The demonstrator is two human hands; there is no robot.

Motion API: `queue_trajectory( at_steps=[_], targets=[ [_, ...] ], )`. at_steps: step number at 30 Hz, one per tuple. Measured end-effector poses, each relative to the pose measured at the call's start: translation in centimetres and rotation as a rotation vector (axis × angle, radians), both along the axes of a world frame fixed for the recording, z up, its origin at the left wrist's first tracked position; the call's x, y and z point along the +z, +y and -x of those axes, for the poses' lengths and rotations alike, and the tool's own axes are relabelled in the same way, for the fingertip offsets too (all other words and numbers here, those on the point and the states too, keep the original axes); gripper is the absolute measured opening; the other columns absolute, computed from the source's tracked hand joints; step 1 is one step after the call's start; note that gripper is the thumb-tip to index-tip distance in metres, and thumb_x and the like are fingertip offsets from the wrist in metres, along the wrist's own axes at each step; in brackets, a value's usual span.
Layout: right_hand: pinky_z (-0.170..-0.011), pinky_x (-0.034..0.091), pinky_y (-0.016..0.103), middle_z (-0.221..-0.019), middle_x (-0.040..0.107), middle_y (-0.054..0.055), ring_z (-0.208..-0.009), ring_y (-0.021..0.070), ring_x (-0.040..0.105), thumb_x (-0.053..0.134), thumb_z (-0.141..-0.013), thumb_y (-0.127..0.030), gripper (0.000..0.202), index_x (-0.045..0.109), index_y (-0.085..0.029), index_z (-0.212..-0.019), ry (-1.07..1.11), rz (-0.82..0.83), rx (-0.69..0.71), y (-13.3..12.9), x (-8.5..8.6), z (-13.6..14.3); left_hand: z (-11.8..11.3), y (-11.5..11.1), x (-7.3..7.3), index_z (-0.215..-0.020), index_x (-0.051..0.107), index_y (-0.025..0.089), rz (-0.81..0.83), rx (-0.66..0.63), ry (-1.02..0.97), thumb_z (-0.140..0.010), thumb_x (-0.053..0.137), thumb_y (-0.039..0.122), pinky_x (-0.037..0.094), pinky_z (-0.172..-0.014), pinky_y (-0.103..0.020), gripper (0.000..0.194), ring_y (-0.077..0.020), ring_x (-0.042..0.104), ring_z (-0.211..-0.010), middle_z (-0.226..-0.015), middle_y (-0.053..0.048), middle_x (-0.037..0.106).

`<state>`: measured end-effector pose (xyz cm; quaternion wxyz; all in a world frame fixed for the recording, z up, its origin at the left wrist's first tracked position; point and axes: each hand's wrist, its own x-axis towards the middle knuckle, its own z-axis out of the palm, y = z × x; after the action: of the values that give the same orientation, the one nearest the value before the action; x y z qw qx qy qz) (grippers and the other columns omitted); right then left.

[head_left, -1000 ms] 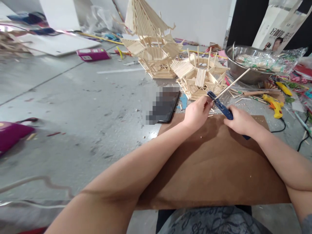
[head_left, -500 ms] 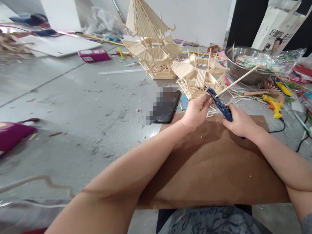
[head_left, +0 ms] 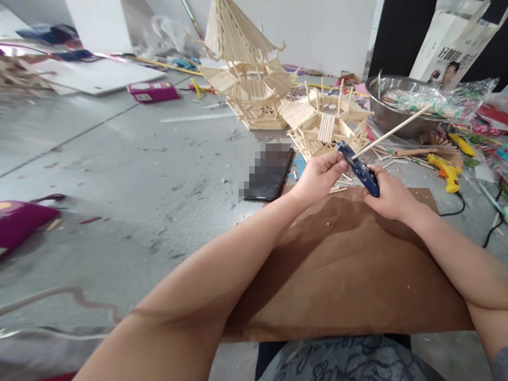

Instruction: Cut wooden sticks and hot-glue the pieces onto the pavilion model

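My left hand (head_left: 320,174) is closed in a pinch at the near end of a thin wooden stick (head_left: 392,132). From there the stick slants up to the right, crossing the head of a blue hand cutter (head_left: 364,174). My right hand (head_left: 391,196) is wrapped round the cutter's lower end, over a brown board (head_left: 357,275). Whether the blades touch the stick is too small to tell. Just beyond my hands stands a low structure of wooden sticks (head_left: 327,127) with open posts. Behind it to the left rises a tiered stick pagoda (head_left: 246,84) with a pointed roof.
A phone (head_left: 270,174) lies left of my hands. At the right are a yellow glue gun (head_left: 446,172) with a black cord and a metal bowl (head_left: 400,119) holding wrapped sticks. Purple boxes (head_left: 154,91) sit on the grey floor (head_left: 138,174). A white bag (head_left: 444,47) stands behind.
The stick has slid slightly up and to the right through the cutter, its far tip now further out. Both hands stay in nearly the same place.
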<state>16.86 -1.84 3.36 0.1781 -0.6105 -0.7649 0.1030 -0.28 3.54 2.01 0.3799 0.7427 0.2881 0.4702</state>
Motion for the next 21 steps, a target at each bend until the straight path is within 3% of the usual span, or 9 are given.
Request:
queue_trajectory(
  at_steps=[2,6,9,17,21],
  targets=[
    [-0.076,0.043,0.038,-0.100,0.058,0.013,-0.090,0.0280,0.057,0.048,-0.068,-0.032,0.046,0.043,-0.015,-0.110,0.019,0.006,0.031,0.1,0.0,-0.1,0.1,0.1,-0.2,-0.064,0.048,0.015,-0.086,0.030,0.052,-0.081,0.042,0.048,0.035,-0.053,-0.021,0.038,-0.0078,0.042,-0.054,-0.055,0.002,0.044],
    [-0.078,0.042,0.036,-0.099,0.056,0.010,-0.089,0.0239,0.055,0.049,-0.065,-0.027,0.044,0.042,-0.017,-0.108,0.102,0.058,0.068,-0.1,0.2,0.2,0.4,0.1,-1.0,-0.065,0.049,0.015,-0.303,0.249,0.184,-0.083,0.042,0.041,0.032,-0.051,-0.021,0.032,-0.0077,0.040,-0.051,-0.055,0.002,0.044],
    [-0.076,0.043,0.035,-0.097,0.055,0.009,-0.087,0.0216,0.054,0.048,-0.064,-0.022,0.044,0.041,-0.017,-0.107,0.187,0.116,0.046,-0.6,0.3,0.8,0.3,-0.1,-1.3,-0.066,0.049,0.016,-0.336,0.318,0.203,-0.084,0.039,0.040,0.030,-0.049,-0.021,0.032,-0.0076,0.038,-0.050,-0.054,0.002,0.042],
    [-0.096,0.032,0.044,-0.121,0.044,0.014,-0.118,0.0261,0.038,0.047,-0.063,-0.018,0.062,0.031,-0.017,-0.122,0.198,0.089,0.082,-0.4,-0.1,0.3,-0.2,-0.3,-0.3,-0.066,0.050,0.016,-0.007,0.041,-0.008,-0.079,0.043,0.052,0.031,-0.046,-0.020,0.039,-0.0072,0.037,-0.049,-0.051,0.004,0.039],
    [-0.104,0.023,0.045,-0.132,0.035,0.014,-0.126,0.0252,0.029,0.047,-0.061,-0.016,0.071,0.025,-0.018,-0.128,0.177,0.061,0.157,0.2,-0.3,-0.3,-0.3,-0.1,-0.4,-0.063,0.048,0.017,0.080,-0.022,-0.050,-0.077,0.046,0.053,0.029,-0.045,-0.021,0.039,-0.0068,0.034,-0.045,-0.048,0.005,0.035]
  ],
)
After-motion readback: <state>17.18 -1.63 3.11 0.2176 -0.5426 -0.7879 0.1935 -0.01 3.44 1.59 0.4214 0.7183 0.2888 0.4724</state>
